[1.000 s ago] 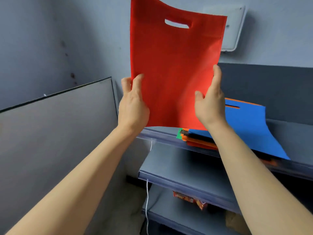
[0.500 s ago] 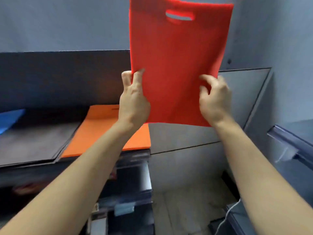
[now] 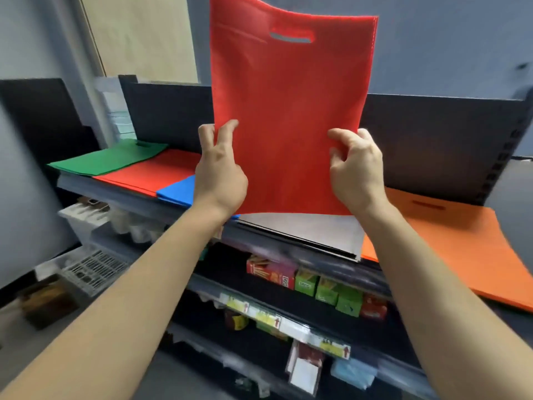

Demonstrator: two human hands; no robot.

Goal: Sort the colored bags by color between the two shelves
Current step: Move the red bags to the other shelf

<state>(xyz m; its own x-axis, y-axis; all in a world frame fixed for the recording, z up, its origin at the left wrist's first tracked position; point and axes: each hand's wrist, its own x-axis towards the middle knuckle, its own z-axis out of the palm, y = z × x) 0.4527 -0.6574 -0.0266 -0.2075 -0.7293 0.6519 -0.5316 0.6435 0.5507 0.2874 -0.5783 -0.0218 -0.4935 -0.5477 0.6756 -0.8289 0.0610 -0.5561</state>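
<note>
Two bare forearms reach in from five and seven o'clock, the hands apart at mid-frame. The left hand [image 3: 220, 180] pinches the lower left edge of a red bag [image 3: 288, 111], two fingers lying on its front face. The right hand [image 3: 356, 171] grips the lower right edge with its fingers curled in. The bag hangs upright between them, off the shelf, and its top runs out of view at twelve o'clock. Its handle slot [image 3: 291, 37] sits near that top edge.

Below the bag, at six o'clock, a lower shelf carries a row of snack boxes: a red box [image 3: 271, 272], then green boxes [image 3: 328, 290]. A strip of price labels [image 3: 288, 321] runs under them. At eight o'clock stands what looks like a wire basket [image 3: 92, 267], though it is blurred.

Behind the hands, the top shelf [image 3: 95, 187] carries flat bags side by side. At nine o'clock lies a green bag [image 3: 112, 157], with a red pile [image 3: 153, 173] just beside it. A blue bag [image 3: 178, 192] overlaps that pile and is partly hidden by the left wrist. Directly under the held bag lies a white bag [image 3: 311, 229] on dark sheets. At four o'clock an orange bag [image 3: 450, 241] spreads to the frame edge.

A dark back panel [image 3: 432, 134] stands behind the shelf. Beyond it is a grey-blue wall [image 3: 447, 47], with a beige board [image 3: 144, 36] at eleven o'clock.
</note>
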